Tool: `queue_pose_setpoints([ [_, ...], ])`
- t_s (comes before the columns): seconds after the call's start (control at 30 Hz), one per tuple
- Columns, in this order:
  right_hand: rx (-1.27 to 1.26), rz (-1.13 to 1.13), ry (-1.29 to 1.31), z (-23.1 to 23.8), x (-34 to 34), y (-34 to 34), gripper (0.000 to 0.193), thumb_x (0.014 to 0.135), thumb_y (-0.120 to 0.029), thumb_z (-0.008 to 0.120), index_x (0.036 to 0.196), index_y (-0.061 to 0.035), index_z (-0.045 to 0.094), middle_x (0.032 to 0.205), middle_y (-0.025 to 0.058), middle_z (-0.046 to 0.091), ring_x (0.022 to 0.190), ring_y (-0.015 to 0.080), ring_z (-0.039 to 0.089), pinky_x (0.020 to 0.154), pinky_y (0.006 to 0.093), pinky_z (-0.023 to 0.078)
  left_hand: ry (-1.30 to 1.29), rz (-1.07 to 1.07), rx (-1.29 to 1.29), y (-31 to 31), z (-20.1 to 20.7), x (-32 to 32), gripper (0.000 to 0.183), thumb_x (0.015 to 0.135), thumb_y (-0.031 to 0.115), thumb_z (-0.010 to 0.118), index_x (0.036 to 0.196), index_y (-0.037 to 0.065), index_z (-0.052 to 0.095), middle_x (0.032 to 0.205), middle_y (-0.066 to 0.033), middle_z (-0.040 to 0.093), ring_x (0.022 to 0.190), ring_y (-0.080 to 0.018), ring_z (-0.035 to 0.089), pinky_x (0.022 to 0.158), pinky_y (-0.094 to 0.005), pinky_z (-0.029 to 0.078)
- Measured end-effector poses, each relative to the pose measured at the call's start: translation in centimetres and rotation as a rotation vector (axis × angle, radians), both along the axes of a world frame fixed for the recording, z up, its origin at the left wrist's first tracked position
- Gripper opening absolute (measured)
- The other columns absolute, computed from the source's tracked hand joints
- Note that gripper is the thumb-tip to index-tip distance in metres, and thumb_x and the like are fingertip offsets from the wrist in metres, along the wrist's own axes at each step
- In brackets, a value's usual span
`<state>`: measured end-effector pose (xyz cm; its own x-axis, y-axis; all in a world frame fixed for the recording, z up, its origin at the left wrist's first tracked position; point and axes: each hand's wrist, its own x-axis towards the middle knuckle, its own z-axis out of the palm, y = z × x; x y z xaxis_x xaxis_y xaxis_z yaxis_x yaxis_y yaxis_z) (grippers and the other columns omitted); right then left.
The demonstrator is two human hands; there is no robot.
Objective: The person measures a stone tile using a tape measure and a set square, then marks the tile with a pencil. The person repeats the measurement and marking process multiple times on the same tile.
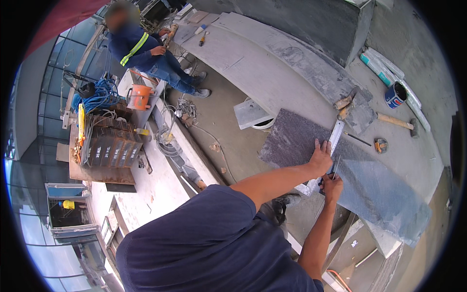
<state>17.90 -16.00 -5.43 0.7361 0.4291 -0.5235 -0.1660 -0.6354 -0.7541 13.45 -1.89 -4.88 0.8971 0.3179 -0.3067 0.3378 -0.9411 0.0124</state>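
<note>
A dark grey, speckled stone slab (290,135) lies in front of me, its right part (382,197) smoother and bluish grey. Across it runs a flat metal ruler (336,134), partly covered by my hands. My left hand (321,158) presses down on the ruler with its fingers stretched out. Just nearer to me, my right hand (332,187) is closed around a thin, pointed marking tool (336,165) whose tip points away from me; its exact kind is too small to tell. A dark thin rod (357,138) rests past the ruler.
Beyond the slab are a tape measure (381,145), a hammer (396,120), a blue can (395,95) and trowels (344,104) on long pale panels (272,73). A co-worker (146,53) stands far left near an orange bucket (139,97). A white bucket (264,124) sits below the panels.
</note>
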Motion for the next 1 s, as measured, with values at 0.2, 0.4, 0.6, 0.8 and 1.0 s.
queue_pose_setpoints([
  [0.2,0.047,-0.001,-0.414,-4.6,1.2,-1.5,0.038,0.103,-0.035,0.073,0.090,0.0001,0.066,0.071,0.0145,0.069,0.065,0.0258,0.069,0.061,0.0417,0.054,0.111,-0.052,-0.060,1.1,5.0,1.0,0.133,0.054,0.041,0.105,0.161,-0.008,0.041,0.172,-0.0245,0.036,0.161,-0.0370,0.035,0.119,-0.0772,0.033],
  [0.4,0.263,-0.196,0.102,1.9,0.0,-2.6,0.047,0.113,-0.046,0.053,0.118,0.0004,0.058,0.080,0.0146,0.070,0.069,0.0176,0.068,0.054,0.0425,0.055,0.174,0.005,-0.164,2.0,5.5,-0.1,0.142,0.057,0.044,0.104,0.169,-0.001,0.029,0.179,-0.0191,0.023,0.165,-0.0376,0.026,0.119,-0.0817,0.031],
  [0.6,-0.037,0.075,-0.332,1.9,1.0,0.2,0.034,0.114,-0.032,0.046,0.114,0.0011,0.056,0.079,0.0233,0.074,0.077,0.0414,0.076,0.065,0.0548,0.060,0.209,0.009,-0.147,1.7,4.7,0.2,0.144,0.059,0.044,0.103,0.171,0.003,0.023,0.181,-0.0163,0.017,0.166,-0.0390,0.022,0.118,-0.0826,0.031],
  [0.8,-0.154,0.288,-0.508,1.4,4.5,5.3,0.030,0.107,-0.026,0.050,0.110,0.0019,0.062,0.091,0.0334,0.075,0.088,0.0546,0.074,0.081,0.0601,0.060,0.204,0.044,-0.168,2.0,4.4,0.2,0.146,0.058,0.040,0.104,0.173,0.009,0.021,0.183,-0.0093,0.013,0.167,-0.0366,0.018,0.120,-0.0833,0.026],
  [1.0,-0.306,0.378,-0.321,2.3,6.4,7.8,0.039,0.107,-0.032,0.050,0.118,0.0009,0.067,0.115,0.0323,0.076,0.114,0.0516,0.072,0.101,0.0574,0.056,0.176,0.106,-0.268,2.6,4.9,-0.3,0.148,0.057,0.037,0.104,0.175,0.016,0.017,0.184,-0.0026,0.012,0.168,-0.0347,0.013,0.123,-0.0836,0.022],
])
